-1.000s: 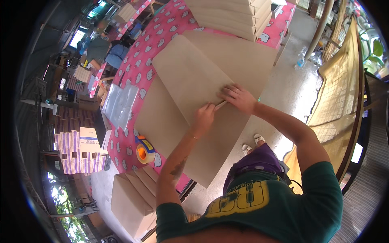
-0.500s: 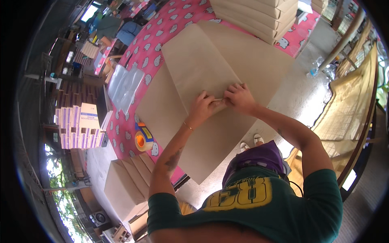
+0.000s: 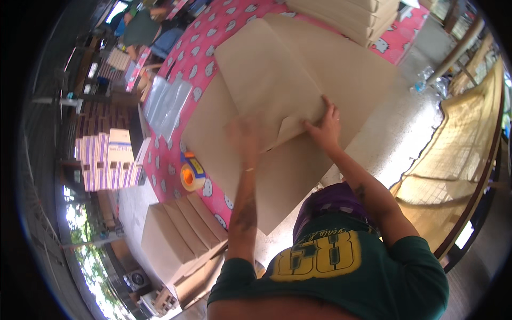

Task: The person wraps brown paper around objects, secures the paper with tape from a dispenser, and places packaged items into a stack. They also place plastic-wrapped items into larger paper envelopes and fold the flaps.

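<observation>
A brown paper-wrapped flat parcel [image 3: 269, 69] lies on a larger brown paper sheet [image 3: 352, 69] over the table. At the parcel's near edge, a small folded paper flap [image 3: 290, 126] stands partly raised. My right hand [image 3: 327, 125] rests on the parcel's near right corner, thumb and fingers spread apart along the edge beside the flap. Over the near left corner is my left hand [image 3: 245, 133], smeared by motion, so its fingers cannot be made out.
A tape roll on a dispenser [image 3: 192, 175] and clear plastic sheets [image 3: 168, 104] lie left on the pink patterned tablecloth [image 3: 208, 69]. Brown wrapped packs [image 3: 346, 18] are stacked at the far side, others [image 3: 184, 229] near left. Another person [image 3: 143, 29] sits far left.
My hands, earlier close together pinching the paper at the near edge, have parted. The left moved left; the right spread its fingers over the corner. A folded flap now shows between them.
</observation>
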`<move>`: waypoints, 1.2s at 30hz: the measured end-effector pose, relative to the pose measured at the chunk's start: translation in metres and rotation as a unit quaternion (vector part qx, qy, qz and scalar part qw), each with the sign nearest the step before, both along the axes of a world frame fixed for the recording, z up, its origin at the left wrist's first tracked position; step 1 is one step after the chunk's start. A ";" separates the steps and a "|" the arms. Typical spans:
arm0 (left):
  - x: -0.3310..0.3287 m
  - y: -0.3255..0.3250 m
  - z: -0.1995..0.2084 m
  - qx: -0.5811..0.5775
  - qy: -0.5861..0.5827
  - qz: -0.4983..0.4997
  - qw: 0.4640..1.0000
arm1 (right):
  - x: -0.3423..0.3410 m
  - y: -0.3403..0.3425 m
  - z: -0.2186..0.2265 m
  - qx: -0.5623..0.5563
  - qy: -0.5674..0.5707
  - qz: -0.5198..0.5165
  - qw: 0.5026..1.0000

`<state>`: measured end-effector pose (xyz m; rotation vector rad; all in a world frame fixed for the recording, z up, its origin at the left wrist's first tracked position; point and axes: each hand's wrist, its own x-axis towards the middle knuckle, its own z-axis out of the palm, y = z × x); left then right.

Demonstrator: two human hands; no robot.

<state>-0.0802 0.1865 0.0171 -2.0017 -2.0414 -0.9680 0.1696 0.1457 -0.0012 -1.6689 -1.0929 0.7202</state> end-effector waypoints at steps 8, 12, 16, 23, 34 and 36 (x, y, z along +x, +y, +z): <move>-0.236 -0.074 -0.013 -0.169 0.269 0.269 0.909 | -0.008 -0.004 0.005 0.051 0.004 -0.043 0.998; -0.202 -0.043 0.037 -0.252 0.072 0.169 0.950 | -0.008 -0.009 0.001 0.039 0.015 -0.059 0.997; -0.117 0.007 0.122 -0.180 -0.051 -0.216 0.958 | -0.015 -0.008 -0.002 0.052 0.014 -0.086 0.995; 0.112 0.047 0.195 -0.277 0.024 -0.449 0.849 | -0.018 -0.009 -0.006 0.066 0.014 -0.106 0.992; 0.165 0.105 0.149 -0.496 0.207 -0.457 0.709 | -0.022 -0.009 -0.009 0.069 -0.004 -0.135 0.989; 0.148 0.103 0.148 -0.509 0.231 -0.451 0.696 | -0.019 -0.011 -0.009 0.067 -0.005 -0.125 0.990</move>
